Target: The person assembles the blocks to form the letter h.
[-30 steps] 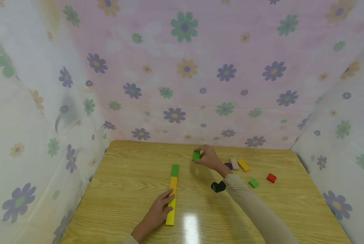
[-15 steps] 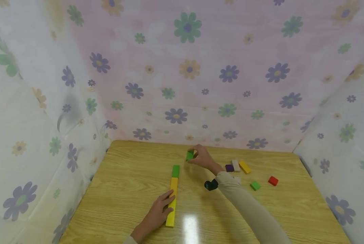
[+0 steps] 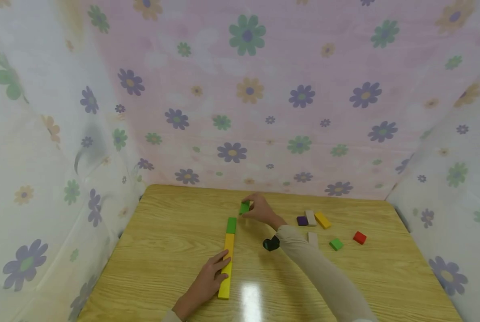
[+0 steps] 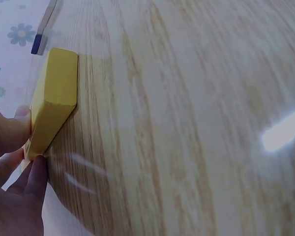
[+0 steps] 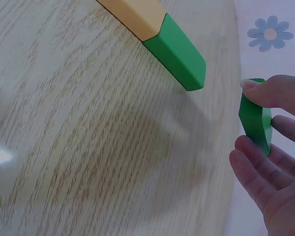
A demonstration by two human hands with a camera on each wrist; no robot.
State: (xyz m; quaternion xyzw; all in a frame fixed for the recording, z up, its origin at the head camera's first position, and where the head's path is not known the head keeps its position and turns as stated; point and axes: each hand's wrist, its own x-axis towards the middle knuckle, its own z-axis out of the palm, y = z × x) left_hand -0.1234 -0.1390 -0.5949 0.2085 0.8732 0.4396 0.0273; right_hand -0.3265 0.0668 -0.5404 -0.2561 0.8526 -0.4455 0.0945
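Observation:
A row of blocks runs away from me on the table: a yellow block (image 3: 224,288) nearest, an orange block (image 3: 229,241) beyond it, and a green block (image 3: 231,225) at the far end. My left hand (image 3: 204,281) holds the row from its left side, thumb and fingers on either side of the yellow block in the left wrist view. Past the row's far end, slightly right, my right hand (image 3: 261,210) pinches a second green block (image 5: 253,118) between thumb and fingers. This block is tilted and apart from the row.
To the right lie a purple block (image 3: 302,221), two pale blocks, one of them (image 3: 310,218) beside it, an orange block (image 3: 323,220), a small green block (image 3: 336,244) and a red block (image 3: 359,237). A flowered cloth (image 3: 272,134) rises behind the wooden table (image 3: 175,210) and along both sides.
My right hand has carried its green block leftward, toward the far end of the row. A pale block formerly behind the right sleeve now shows. My left hand stays on the row.

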